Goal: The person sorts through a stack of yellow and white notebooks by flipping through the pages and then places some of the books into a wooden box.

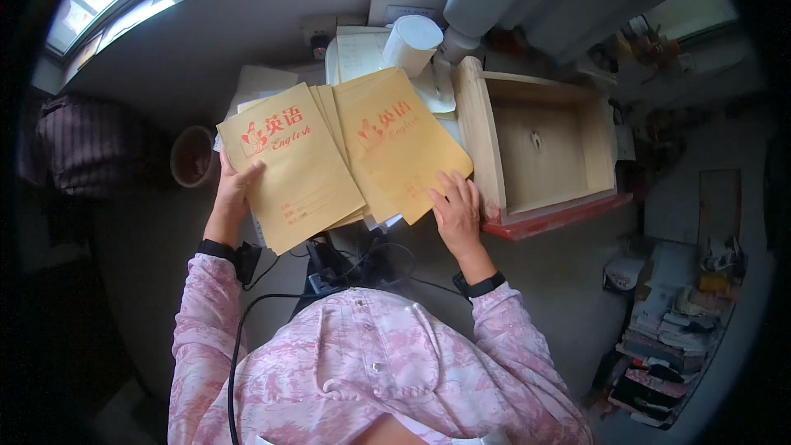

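Observation:
My left hand grips the left edge of a tan exercise book with red print on its cover, thumb on top and the other fingers hidden beneath. More tan books lie under it, their edges fanned out to the right. Partly overlapped by that stack is a second tan exercise book, tilted the other way. On its lower right corner rest the spread fingers of my right hand; whether they grip it from below is hidden.
A wooden drawer with a red front edge stands to the right. Behind the books are a white cylindrical container and papers. A bucket stands at left, and a black cable runs past my body. Stacked papers fill the lower right.

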